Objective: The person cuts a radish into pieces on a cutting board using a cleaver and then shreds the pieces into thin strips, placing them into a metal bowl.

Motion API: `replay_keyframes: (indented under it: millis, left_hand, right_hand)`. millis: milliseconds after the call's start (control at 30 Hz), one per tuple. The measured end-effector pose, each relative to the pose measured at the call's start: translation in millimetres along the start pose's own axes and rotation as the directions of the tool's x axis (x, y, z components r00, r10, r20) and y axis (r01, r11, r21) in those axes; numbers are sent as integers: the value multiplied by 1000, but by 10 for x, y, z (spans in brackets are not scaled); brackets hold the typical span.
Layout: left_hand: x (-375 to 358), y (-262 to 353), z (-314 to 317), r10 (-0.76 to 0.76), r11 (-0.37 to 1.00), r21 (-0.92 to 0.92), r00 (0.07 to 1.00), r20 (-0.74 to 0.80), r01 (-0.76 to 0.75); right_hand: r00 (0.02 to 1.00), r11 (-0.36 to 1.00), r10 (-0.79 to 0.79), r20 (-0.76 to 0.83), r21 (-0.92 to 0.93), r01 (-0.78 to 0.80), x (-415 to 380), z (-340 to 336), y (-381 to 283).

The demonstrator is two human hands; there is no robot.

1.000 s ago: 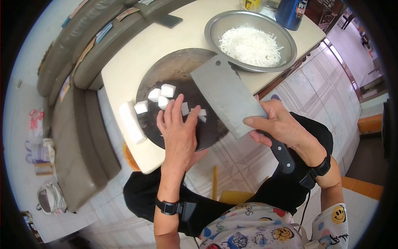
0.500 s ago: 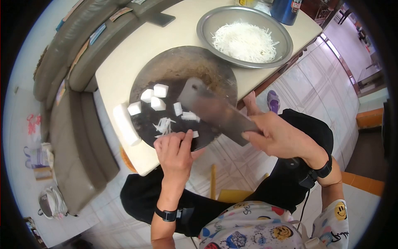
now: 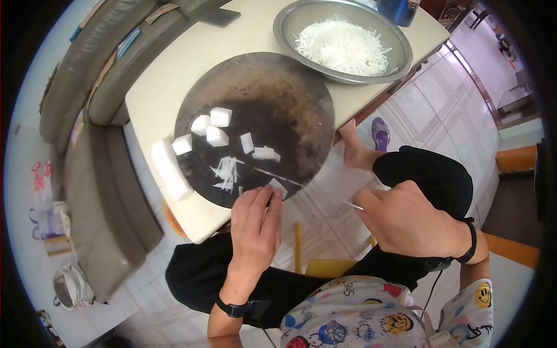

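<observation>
Head view showed the left hand (image 3: 256, 223) over the near rim of a round, dark chopping board (image 3: 255, 75), its fingers drawn together and their tips touching a flat white slice (image 3: 278, 188); whether the thumb closed that grip from below could not be told. The right hand (image 3: 409, 220) was curled into a fist, its grip clamped on a cleaver (image 3: 353, 205) seen almost edge-on; the handle was hidden in the palm, and the thin blade line ran left over the board, with part of it too faint to follow. The board lay by the near left corner of the cream desk (image 3: 165, 75); four white chunks (image 3: 217, 136) sat grouped on its left part, a few loose white pieces (image 3: 264, 153) lay near its middle, and a small pile of white strips (image 3: 227, 171) was scattered nearer the left hand. Just beside the board, along the left edge of the desk, lay a thick white cylinder (image 3: 170, 168); toward the far right corner stood a wide metal bowl (image 3: 400, 58) heaped with white shreds (image 3: 343, 47), a blue container (image 3: 398, 10) just beyond it; a dark flat object (image 3: 220, 17) rested at the desk's far left edge.
</observation>
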State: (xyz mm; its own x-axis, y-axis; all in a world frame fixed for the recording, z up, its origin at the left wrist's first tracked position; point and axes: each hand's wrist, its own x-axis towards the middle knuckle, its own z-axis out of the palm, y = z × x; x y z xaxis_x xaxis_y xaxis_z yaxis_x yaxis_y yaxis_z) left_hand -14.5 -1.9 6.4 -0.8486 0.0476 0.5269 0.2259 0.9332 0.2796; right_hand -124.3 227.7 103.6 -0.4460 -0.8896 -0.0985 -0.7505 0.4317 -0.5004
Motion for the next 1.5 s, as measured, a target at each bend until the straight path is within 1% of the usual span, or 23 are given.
replay_keyframes:
  millis: [67, 100, 200, 300, 367, 500, 567, 600, 667, 700, 867, 900, 967, 1100, 1167, 1300, 1367, 1400, 1467, 1500]
  left_hand:
    - [-58, -72, 63, 61, 994, -87, 998, -13, -62]
    - [-54, -70, 65, 61, 994, -90, 998, -15, -62]
    - [-26, -57, 67, 42, 995, -90, 999, -22, -44]
    - [26, -44, 81, 11, 996, -93, 999, -37, -15]
    - [56, -27, 98, -37, 994, -108, 997, -72, 29]
    - [59, -8, 102, -52, 995, -86, 996, -72, 45]
    - [51, -1, 114, -42, 998, -60, 996, -80, 37]
    - [39, -7, 122, -38, 997, -64, 996, -77, 33]
    - [-2, -34, 132, -31, 998, -48, 998, -49, 29]
    - [-12, -39, 140, -27, 999, -49, 999, -44, 25]
    - [-10, -32, 145, -28, 996, -83, 997, -78, 22]
    - [-16, -35, 146, -27, 996, -86, 997, -76, 20]
    - [-30, -48, 147, -31, 996, -91, 997, -72, 25]
    - [-42, -61, 158, -32, 995, -101, 998, -61, 26]
    - [-42, -63, 169, -35, 993, -119, 997, -70, 26]
    - [-36, -61, 172, -9, 996, -85, 995, -102, 1]
    - [-43, -74, 166, -5, 995, -103, 995, -104, -5]
    - [-44, -79, 159, -5, 995, -99, 994, -110, -6]
    - [-53, -71, 146, -10, 996, -94, 997, -81, 2]
    - [-52, -80, 158, -9, 996, -93, 996, -86, 1]
  right_hand:
    - [999, 1000, 7, 39, 13, -8, -49, -13, -78]
    - [999, 1000, 9, 41, 10, -10, -65, -13, -108]
    - [995, 998, 63, 73, 16, -64, -111, 14, -200]
    - [994, 994, 97, 40, 40, -99, -141, 90, -231]
    - [988, 988, 152, -12, 31, -151, -154, 135, -239]
    - [987, 986, 163, 6, 43, -163, -163, 138, -249]
    - [999, 998, 47, 10, -45, -46, -171, 102, -270]
    - [999, 998, 52, 8, -45, -52, -177, 90, -284]
    - [995, 990, 29, 97, -138, -15, -176, 83, -318]
    - [995, 991, 32, 94, -134, -19, -175, 99, -330]
    - [992, 967, 20, 127, -253, 13, -161, 141, -383]
    - [992, 968, 23, 127, -252, 9, -159, 156, -399]
    - [988, 942, 43, 147, -336, 9, -154, 193, -432]
    - [986, 943, 12, 168, -329, 44, -99, 150, -427]
    - [982, 973, -40, 182, -218, 80, -37, 150, -398]
    - [985, 965, -56, 166, -243, 96, 179, 285, -431]
    - [988, 939, 0, 154, -340, 53, 226, 359, -439]
    - [988, 937, -5, 152, -344, 57, 227, 341, -435]
    - [990, 949, -90, 107, -293, 118, 195, 278, -401]
    - [990, 947, -91, 106, -299, 119, 172, 260, -381]
